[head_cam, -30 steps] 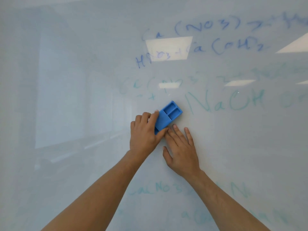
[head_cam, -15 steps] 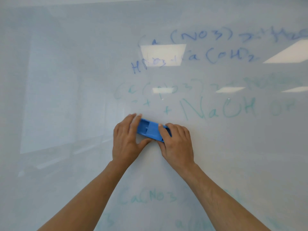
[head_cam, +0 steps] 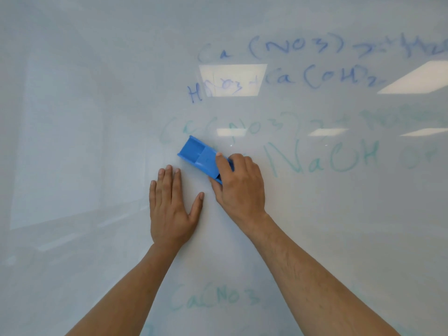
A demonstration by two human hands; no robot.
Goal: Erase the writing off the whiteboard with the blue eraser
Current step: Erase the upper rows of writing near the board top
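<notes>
The blue eraser [head_cam: 200, 157] lies tilted against the whiteboard [head_cam: 97, 117], its upper left end free. My right hand [head_cam: 238, 187] grips its lower right end, fingers curled over it. My left hand [head_cam: 171, 204] rests flat on the board just below and left of the eraser, fingers straight, apart from it. Blue writing [head_cam: 295, 48] runs across the upper right, with a second blue line below it. Faint green writing [head_cam: 324, 158] reading NaOH sits right of my right hand, and a smeared green line [head_cam: 225, 127] lies just above the eraser.
More faint green writing [head_cam: 215, 298] shows low on the board between my forearms. Ceiling lights reflect in the glossy surface at upper centre [head_cam: 232, 80] and right. The left half of the board carries no writing.
My left hand let go of the eraser and now lies flat on the board. My right hand took it over and slid it up and right, tilted, towards the green line.
</notes>
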